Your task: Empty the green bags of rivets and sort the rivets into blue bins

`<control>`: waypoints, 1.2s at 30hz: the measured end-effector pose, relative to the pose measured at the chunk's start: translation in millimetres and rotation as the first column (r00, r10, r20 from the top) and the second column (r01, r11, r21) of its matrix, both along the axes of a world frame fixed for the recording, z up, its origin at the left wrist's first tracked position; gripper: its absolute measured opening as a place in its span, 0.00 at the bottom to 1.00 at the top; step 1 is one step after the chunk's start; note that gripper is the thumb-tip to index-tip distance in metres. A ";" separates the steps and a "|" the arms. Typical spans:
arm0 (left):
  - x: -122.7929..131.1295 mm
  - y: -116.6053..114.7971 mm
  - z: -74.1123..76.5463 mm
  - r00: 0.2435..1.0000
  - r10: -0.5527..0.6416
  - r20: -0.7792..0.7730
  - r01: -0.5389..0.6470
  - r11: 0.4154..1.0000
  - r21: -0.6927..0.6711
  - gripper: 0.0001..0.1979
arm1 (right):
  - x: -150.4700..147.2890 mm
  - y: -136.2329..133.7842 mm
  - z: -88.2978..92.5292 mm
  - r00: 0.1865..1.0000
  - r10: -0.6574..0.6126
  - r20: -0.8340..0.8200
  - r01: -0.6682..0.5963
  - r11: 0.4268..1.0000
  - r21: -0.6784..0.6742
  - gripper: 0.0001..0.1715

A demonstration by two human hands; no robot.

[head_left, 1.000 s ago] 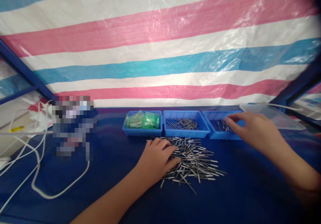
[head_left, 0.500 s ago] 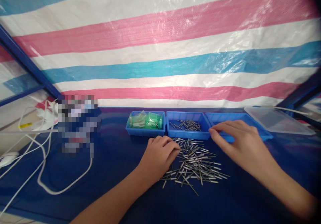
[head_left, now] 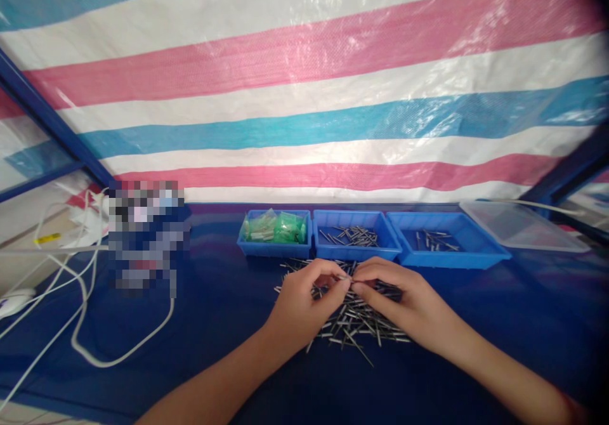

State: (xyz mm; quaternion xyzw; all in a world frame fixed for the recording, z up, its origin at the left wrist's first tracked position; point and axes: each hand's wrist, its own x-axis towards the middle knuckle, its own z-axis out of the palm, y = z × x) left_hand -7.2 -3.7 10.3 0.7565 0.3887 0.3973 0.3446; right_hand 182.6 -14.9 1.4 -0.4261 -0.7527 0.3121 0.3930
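My left hand (head_left: 304, 295) is pinched on a small silver blind rivet (head_left: 342, 278), of which only a bit shows between the fingertips. Thumb and forefinger of my right hand (head_left: 413, 301) close together at the rivet's other end, so the two hands nearly touch. Beneath them lies a loose pile of blind rivets (head_left: 356, 320), partly hidden by both hands. Behind the pile, the middle blue bin (head_left: 354, 253) holds several rivets, and fewer lie in the right blue bin (head_left: 457, 260).
A third blue bin (head_left: 273, 249) on the left holds green and clear plastic packets (head_left: 289, 227). At the back right lies a translucent lid (head_left: 528, 228). White cables (head_left: 102, 365) loop over the left of the blue tabletop (head_left: 214, 285), beside a blurred-out patch.
My right hand has moved left from the right bin to meet my left hand over the pile. The rivets in the right bin now show. My left hand has shifted slightly right.
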 end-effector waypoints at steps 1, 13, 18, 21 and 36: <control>-0.1 0.3 0.0 1.000 0.003 -0.010 -0.003 1.000 0.005 0.03 | 1.1 0.3 0.3 1.000 -0.019 -0.023 0.018 1.000 -0.020 0.08; -0.5 1.4 -1.6 0.976 -0.103 -0.193 0.111 0.993 0.029 0.09 | 1.7 -1.1 -0.9 0.985 -0.129 -0.110 0.120 0.989 -0.088 0.10; -0.3 3.0 -2.2 0.972 -0.109 -0.208 0.117 0.993 0.027 0.11 | -0.2 -1.3 0.9 0.975 -0.142 -0.173 0.137 0.990 -0.039 0.09; -0.3 3.3 -3.7 0.969 -0.120 -0.214 0.128 0.992 0.020 0.11 | -0.4 -1.1 0.2 0.970 -0.145 -0.192 0.141 0.989 -0.037 0.08; 0.8 3.1 -4.0 0.986 -0.021 -0.166 0.023 1.000 0.008 0.08 | -2.0 -1.4 -2.2 0.967 -0.159 -0.201 0.153 0.987 -0.045 0.07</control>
